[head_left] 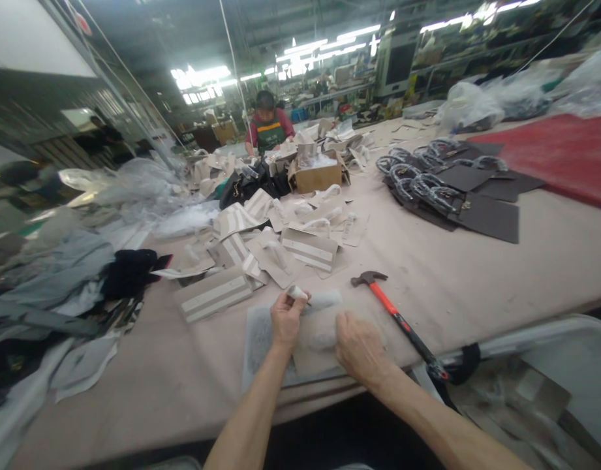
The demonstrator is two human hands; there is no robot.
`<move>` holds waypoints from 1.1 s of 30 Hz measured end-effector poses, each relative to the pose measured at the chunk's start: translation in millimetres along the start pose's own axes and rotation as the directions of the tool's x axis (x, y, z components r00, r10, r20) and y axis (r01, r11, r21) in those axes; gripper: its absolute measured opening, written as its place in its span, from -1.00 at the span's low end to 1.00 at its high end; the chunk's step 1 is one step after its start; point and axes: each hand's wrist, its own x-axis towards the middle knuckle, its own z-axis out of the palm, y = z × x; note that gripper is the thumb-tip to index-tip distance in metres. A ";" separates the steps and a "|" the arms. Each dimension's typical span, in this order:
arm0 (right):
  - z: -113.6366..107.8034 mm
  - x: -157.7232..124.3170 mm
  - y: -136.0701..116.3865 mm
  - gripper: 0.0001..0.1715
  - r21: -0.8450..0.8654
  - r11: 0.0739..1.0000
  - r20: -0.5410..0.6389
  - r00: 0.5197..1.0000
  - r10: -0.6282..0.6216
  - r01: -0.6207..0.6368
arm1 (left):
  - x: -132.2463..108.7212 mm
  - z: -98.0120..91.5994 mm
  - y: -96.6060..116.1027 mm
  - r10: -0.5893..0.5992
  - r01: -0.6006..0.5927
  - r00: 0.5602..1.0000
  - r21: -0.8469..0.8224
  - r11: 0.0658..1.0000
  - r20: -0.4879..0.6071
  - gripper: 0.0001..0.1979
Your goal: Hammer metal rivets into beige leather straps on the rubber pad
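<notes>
My left hand (286, 318) pinches a small white wrapped piece (297, 293) with a dark tip, just above the table's front edge. My right hand (357, 343) is closed beside it and blurred; what its fingers hold, if anything, is hidden. Under both hands lies a beige panel (307, 359) on a greyish translucent sheet (258, 336). To the right of my hands, a claw hammer (388, 303) with an orange and black handle rests on the table.
Beige panels with white strips (215, 294) are heaped ahead. Dark panels with wrapped handles (491, 212) lie at the right, near a red sheet (564, 153). Beyond an open cardboard box (320, 176), a person (268, 127) leans over the table. Plastic and fabric pile up at the left.
</notes>
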 end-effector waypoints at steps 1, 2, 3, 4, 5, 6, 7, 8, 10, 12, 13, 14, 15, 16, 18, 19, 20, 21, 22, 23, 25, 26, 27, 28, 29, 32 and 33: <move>-4.7 1.7 1.6 -0.84 0.016 0.998 0.004 0.998 0.055 -0.055 | -0.3 -1.7 9.6 0.038 -0.038 0.999 0.014 0.999 0.012 -0.66; -8.6 2.7 2.9 -0.84 0.050 0.995 0.022 0.996 0.090 -0.091 | -0.8 -2.8 17.8 0.070 -0.071 0.997 0.027 0.997 0.024 -0.67; -11.0 2.8 3.5 -0.82 0.099 0.988 0.052 0.992 0.112 -0.117 | -1.4 -3.2 23.8 0.092 -0.094 0.995 0.036 0.995 0.038 -0.68; -11.8 2.1 3.3 -0.77 0.155 0.978 0.086 0.988 0.125 -0.138 | -2.0 -3.0 27.2 0.103 -0.105 0.993 0.043 0.994 0.058 -0.69; -10.8 0.6 2.2 -0.69 0.210 0.965 0.121 0.984 0.133 -0.156 | -2.7 -2.1 27.7 0.100 -0.105 0.992 0.050 0.993 0.083 -0.71; -8.5 -1.5 0.3 -0.59 0.256 0.951 0.154 0.979 0.136 -0.173 | -3.4 -0.8 25.6 0.086 -0.093 0.990 0.058 0.994 0.109 -0.73; -5.0 -4.0 -2.4 -0.49 0.290 0.939 0.180 0.974 0.136 -0.185 | -4.1 1.0 21.3 0.064 -0.073 0.989 0.066 0.995 0.130 -0.74; -1.0 -6.9 -5.5 -0.41 0.317 0.929 0.198 0.971 0.132 -0.191 | -4.8 2.9 15.4 0.037 -0.048 0.988 0.074 0.996 0.147 -0.75; 7.0 -13.2 -12.7 -0.33 0.363 0.913 0.208 0.972 0.113 -0.184 | -5.8 6.7 1.4 -0.015 0.002 0.986 0.077 0.997 0.167 -0.72; 13.2 -19.9 -19.9 -0.31 0.409 0.893 0.215 0.971 0.105 -0.187 | -6.4 9.3 -11.9 -0.053 0.040 0.981 0.075 0.996 0.185 -0.67; 15.3 -23.0 -22.9 -0.29 0.433 0.879 0.228 0.968 0.107 -0.199 | -6.6 9.9 -17.5 -0.066 0.051 0.979 0.082 0.995 0.194 -0.65; 16.8 -26.0 -25.3 -0.27 0.459 0.863 0.243 0.964 0.107 -0.211 | -6.6 9.8 -22.1 -0.075 0.056 0.976 0.096 0.994 0.205 -0.64; 17.9 -28.5 -26.5 -0.25 0.488 0.845 0.251 0.963 0.103 -0.218 | -6.6 9.2 -25.7 -0.082 0.059 0.973 0.113 0.992 0.214 -0.65; 18.6 -30.5 -26.4 -0.23 0.522 0.826 0.245 0.965 0.094 -0.213 | -6.6 8.1 -28.3 -0.087 0.058 0.971 0.132 0.990 0.223 -0.66; 19.7 -32.0 -20.3 -0.25 0.591 0.786 0.187 0.979 0.088 -0.183 | -6.6 5.0 -30.9 -0.089 0.052 0.967 0.155 0.986 0.238 -0.70; 20.3 -31.5 -14.1 -0.29 0.617 0.768 0.144 0.984 0.104 -0.171 | -6.7 3.4 -31.3 -0.085 0.046 0.966 0.159 0.986 0.246 -0.71; 21.0 -30.1 -5.6 -0.34 0.627 0.760 0.103 0.985 0.138 -0.172 | -6.7 2.0 -31.3 -0.081 0.041 0.964 0.159 0.986 0.254 -0.71; 21.8 -28.1 5.0 -0.40 0.616 0.765 0.066 0.981 0.185 -0.186 | -6.8 0.8 -31.0 -0.077 0.036 0.962 0.160 0.987 0.262 -0.71; 22.8 -25.8 17.4 -0.44 0.579 0.789 0.027 0.971 0.236 -0.208 | -7.0 0.1 -30.6 -0.076 0.033 0.960 0.161 0.986 0.270 -0.72; 23.8 -23.3 31.1 -0.47 0.511 0.826 -0.018 0.959 0.284 -0.236 | -7.2 -0.3 -30.2 -0.076 0.032 0.959 0.164 0.986 0.274 -0.72; 25.9 -19.3 60.1 -0.52 0.311 0.902 -0.099 0.934 0.343 -0.298 | -8.0 0.2 -29.3 -0.075 0.026 0.957 0.176 0.984 0.279 -0.72; 27.2 -18.0 74.2 -0.54 0.204 0.920 -0.118 0.925 0.361 -0.333 | -8.5 0.8 -28.8 -0.072 0.020 0.957 0.181 0.983 0.281 -0.72; 28.9 -17.2 87.2 -0.56 0.111 0.924 -0.117 0.918 0.379 -0.367 | -9.0 1.6 -28.3 -0.068 0.015 0.957 0.186 0.983 0.282 -0.73; 30.9 -16.8 98.8 -0.59 0.042 0.918 -0.099 0.913 0.397 -0.395 | -9.5 2.4 -27.8 -0.065 0.011 0.957 0.189 0.982 0.284 -0.73; 33.2 -16.5 108.7 -0.61 -0.002 0.911 -0.072 0.909 0.410 -0.412 | -10.0 3.1 -27.4 -0.064 0.008 0.956 0.193 0.981 0.285 -0.74; 40.3 -14.6 127.7 -0.66 -0.033 0.904 0.017 0.904 0.427 -0.426 | -10.6 4.1 -27.2 -0.064 0.001 0.954 0.210 0.978 0.294 -0.74; 41.4 -12.9 131.1 -0.67 -0.024 0.901 0.052 0.900 0.433 -0.433 | -10.6 4.0 -27.5 -0.061 -0.005 0.952 0.216 0.976 0.299 -0.75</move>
